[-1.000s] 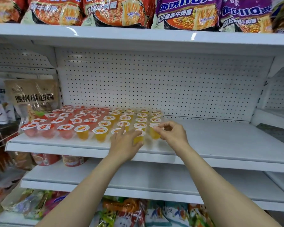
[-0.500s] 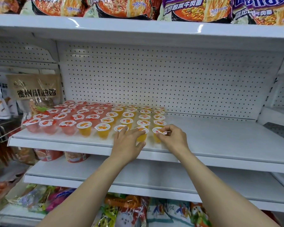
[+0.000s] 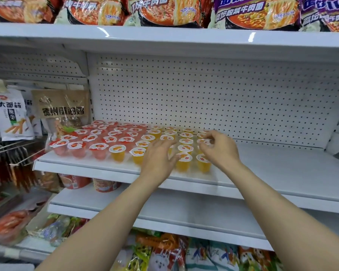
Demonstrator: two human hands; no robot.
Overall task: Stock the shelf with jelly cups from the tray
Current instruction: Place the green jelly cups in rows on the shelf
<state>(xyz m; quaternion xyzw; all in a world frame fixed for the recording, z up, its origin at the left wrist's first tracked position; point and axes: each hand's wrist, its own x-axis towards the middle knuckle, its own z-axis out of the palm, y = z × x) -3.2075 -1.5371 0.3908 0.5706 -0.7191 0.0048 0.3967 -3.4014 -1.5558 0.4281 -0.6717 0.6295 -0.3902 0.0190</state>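
Reaching over the jelly cups (image 3: 137, 145) on the middle shelf (image 3: 272, 173), both hands sit further back vs 0.5 s ago: then they were at the front-row cups, now they're over the 2nd/3rd rows. Left hand (image 3: 159, 159) lies flat w/ fingers (image 3: 167, 144) straight and spread on the yellow cup lids, holding nothing. Right hand (image 3: 219, 148) has lifted off the front cup it pinched before; its fingers are curled, tips close to a lid in the rightmost column. Can't tell if they actually pinch it. Front right yellow cup (image 3: 203, 163) now stands free, just below that hand.

Cups fill the left part of the shelf in rows: red ones left, yellow ones right, all upright; the layout looks unchanged. Lid print too small to read.

Readable writing: brown bag (image 3: 61, 106) left of the shelf, "德州" clear, rest blurry. White bag (image 3: 10, 114) says "大面筋". Noodle packs (image 3: 256, 12) on the top shelf: purple one shows "牛肉面".
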